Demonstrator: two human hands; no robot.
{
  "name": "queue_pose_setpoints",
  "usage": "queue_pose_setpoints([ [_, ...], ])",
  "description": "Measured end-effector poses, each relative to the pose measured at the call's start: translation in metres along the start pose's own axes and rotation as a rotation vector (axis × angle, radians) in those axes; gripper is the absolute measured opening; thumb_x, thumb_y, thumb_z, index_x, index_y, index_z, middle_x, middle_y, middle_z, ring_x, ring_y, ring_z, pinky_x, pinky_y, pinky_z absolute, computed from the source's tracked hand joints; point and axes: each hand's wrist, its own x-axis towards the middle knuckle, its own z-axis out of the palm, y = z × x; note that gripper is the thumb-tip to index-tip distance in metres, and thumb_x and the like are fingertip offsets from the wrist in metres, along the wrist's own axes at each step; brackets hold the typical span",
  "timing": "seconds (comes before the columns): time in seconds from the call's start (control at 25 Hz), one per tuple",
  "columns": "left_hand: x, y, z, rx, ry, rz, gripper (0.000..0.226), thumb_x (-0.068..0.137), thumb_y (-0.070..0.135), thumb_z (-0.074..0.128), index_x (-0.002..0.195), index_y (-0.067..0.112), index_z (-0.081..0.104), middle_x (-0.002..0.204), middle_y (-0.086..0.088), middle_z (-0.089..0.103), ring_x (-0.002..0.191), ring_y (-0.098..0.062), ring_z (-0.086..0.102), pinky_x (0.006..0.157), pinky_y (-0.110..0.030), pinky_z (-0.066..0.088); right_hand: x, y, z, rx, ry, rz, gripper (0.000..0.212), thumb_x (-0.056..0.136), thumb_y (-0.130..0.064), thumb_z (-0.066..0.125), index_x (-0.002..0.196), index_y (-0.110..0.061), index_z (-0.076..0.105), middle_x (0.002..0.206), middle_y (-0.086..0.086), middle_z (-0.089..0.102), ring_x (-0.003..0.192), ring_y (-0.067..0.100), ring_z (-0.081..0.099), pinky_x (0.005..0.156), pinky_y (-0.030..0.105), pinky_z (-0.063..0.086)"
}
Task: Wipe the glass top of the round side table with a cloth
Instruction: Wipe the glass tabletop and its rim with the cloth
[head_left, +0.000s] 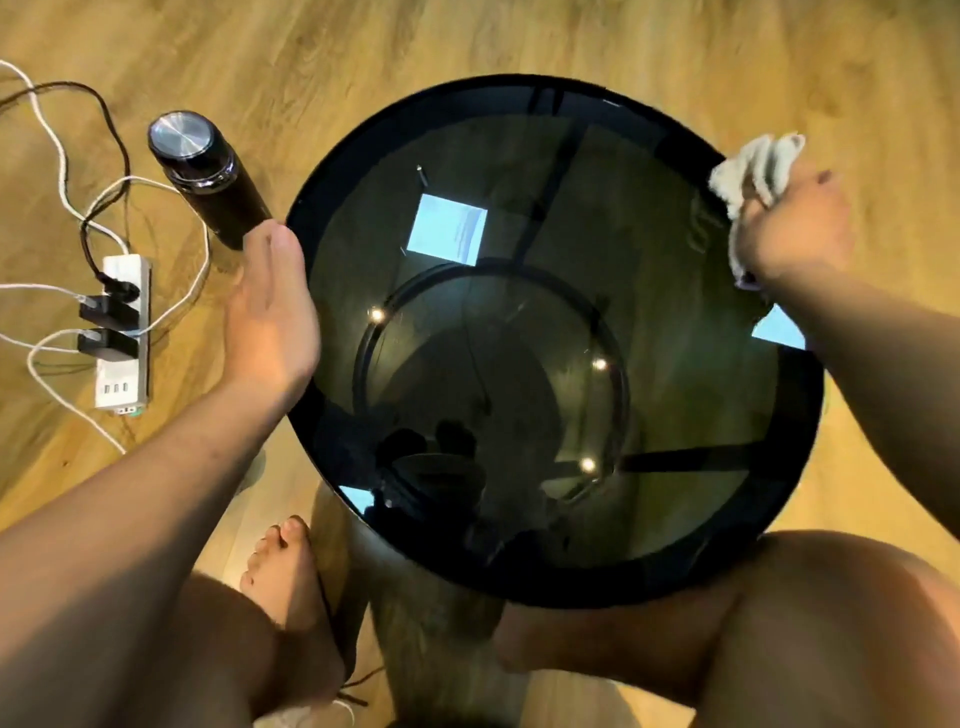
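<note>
Nearest to me I see bare knees at the bottom of the view and a bare foot (291, 571) on the wooden floor (467, 41) at about seven o'clock from the round side table (332, 431), whose dark glass top (675, 322) fills the middle and mirrors ceiling lights and bright squares. At the table's nine o'clock edge my left hand (270, 312) lies open, fingers straight and together, its side against the rim. At two o'clock my right hand (795, 223) is closed around a pale bunched cloth (753, 166), held right at the rim; I cannot tell whether the cloth touches the glass. Further left on the floor, at ten o'clock, a dark bottle (208, 176) with a shiny metal cap stands just beside the table, and beyond it a white power strip (124, 338) sits with plugs and tangled cables
</note>
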Motion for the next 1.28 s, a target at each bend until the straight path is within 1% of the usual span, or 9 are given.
queue_pose_setpoints([
  [0.08, -0.004, 0.007, -0.001, -0.096, 0.013, -0.088, 0.046, 0.089, 0.052, 0.026, 0.104, 0.021, 0.056, 0.100, -0.005, 0.056, 0.095, -0.023, 0.050, 0.090, -0.047, 0.040, -0.047, 0.039, -0.014, -0.049, -0.035, -0.029, 0.049, 0.094, -0.034, 0.038, 0.126, 0.000, 0.050, 0.122, 0.033, 0.052, 0.112, 0.048, 0.050, 0.093, 0.044, 0.041],
  [0.24, -0.016, 0.012, -0.001, -0.242, 0.070, -0.127, 0.031, 0.089, 0.053, 0.030, 0.090, 0.033, 0.055, 0.092, 0.006, 0.054, 0.095, -0.017, 0.050, 0.096, -0.042, 0.037, -0.171, 0.053, -0.025, -0.103, 0.030, -0.106, 0.043, 0.091, -0.027, 0.039, 0.111, 0.008, 0.055, 0.101, 0.038, 0.058, 0.090, 0.052, 0.058, 0.080, 0.048, 0.041],
  [0.44, -0.014, 0.004, -0.003, -0.255, 0.038, -0.069, 0.032, 0.095, 0.044, 0.032, 0.093, 0.027, 0.059, 0.090, -0.001, 0.058, 0.094, -0.021, 0.055, 0.094, -0.045, 0.039, -0.298, -0.009, -0.035, 0.039, -0.050, 0.100, 0.035, 0.094, -0.039, 0.046, 0.103, -0.009, 0.062, 0.091, 0.016, 0.066, 0.084, 0.038, 0.066, 0.066, 0.031, 0.043],
  [0.6, -0.012, -0.001, -0.002, -0.318, 0.008, -0.115, 0.060, 0.094, 0.061, 0.024, 0.139, 0.032, 0.050, 0.146, 0.005, 0.051, 0.136, -0.018, 0.041, 0.115, -0.039, 0.026, -0.372, -0.111, -0.048, 0.346, -0.199, -0.371, 0.022, 0.092, -0.038, 0.052, 0.086, -0.019, 0.064, 0.073, -0.002, 0.061, 0.065, 0.015, 0.060, 0.053, 0.024, 0.044],
  [0.72, -0.007, -0.004, -0.004, -0.315, -0.041, -0.144, 0.073, 0.087, 0.068, 0.019, 0.148, 0.034, 0.040, 0.155, 0.007, 0.040, 0.144, -0.017, 0.031, 0.119, -0.043, 0.019, -0.301, -0.147, -0.054, 0.503, -0.179, -0.511, 0.012, 0.094, -0.035, 0.052, 0.085, -0.028, 0.056, 0.077, -0.007, 0.058, 0.070, 0.009, 0.057, 0.058, 0.021, 0.036],
  [0.8, -0.002, -0.003, -0.006, -0.343, -0.066, -0.155, 0.075, 0.085, 0.069, 0.017, 0.148, 0.034, 0.040, 0.156, 0.008, 0.039, 0.145, -0.017, 0.029, 0.120, -0.046, 0.018, -0.210, -0.148, -0.046, 0.361, -0.004, -0.305, 0.012, 0.092, -0.027, 0.048, 0.094, -0.019, 0.058, 0.093, 0.006, 0.061, 0.087, 0.023, 0.060, 0.067, 0.024, 0.037],
  [0.96, 0.001, -0.006, 0.002, -0.330, -0.067, -0.099, 0.069, 0.090, 0.066, 0.019, 0.151, 0.036, 0.030, 0.159, 0.009, 0.033, 0.146, -0.016, 0.026, 0.119, -0.041, 0.016, -0.145, -0.150, -0.024, 0.090, -0.114, -0.022, 0.036, 0.093, -0.024, 0.046, 0.126, -0.012, 0.053, 0.121, 0.020, 0.057, 0.116, 0.040, 0.053, 0.095, 0.047, 0.042],
  [1.12, -0.005, -0.001, 0.001, -0.316, -0.090, -0.050, 0.059, 0.098, 0.058, 0.022, 0.150, 0.031, 0.033, 0.156, 0.006, 0.037, 0.134, -0.006, 0.031, 0.102, -0.027, 0.020, -0.260, -0.142, -0.031, 0.183, -0.103, -0.510, 0.028, 0.084, -0.021, 0.049, 0.102, -0.004, 0.063, 0.092, 0.020, 0.063, 0.085, 0.043, 0.060, 0.072, 0.047, 0.047],
  [1.28, -0.025, 0.014, -0.014, -0.156, -0.034, -0.103, 0.049, 0.101, 0.050, 0.029, 0.144, 0.029, 0.039, 0.149, 0.000, 0.044, 0.136, -0.019, 0.038, 0.116, -0.041, 0.025, -0.357, -0.090, -0.063, 0.362, -0.390, -0.727, 0.027, 0.090, -0.033, 0.052, 0.102, -0.012, 0.065, 0.088, -0.002, 0.060, 0.079, 0.019, 0.057, 0.071, 0.029, 0.040],
])
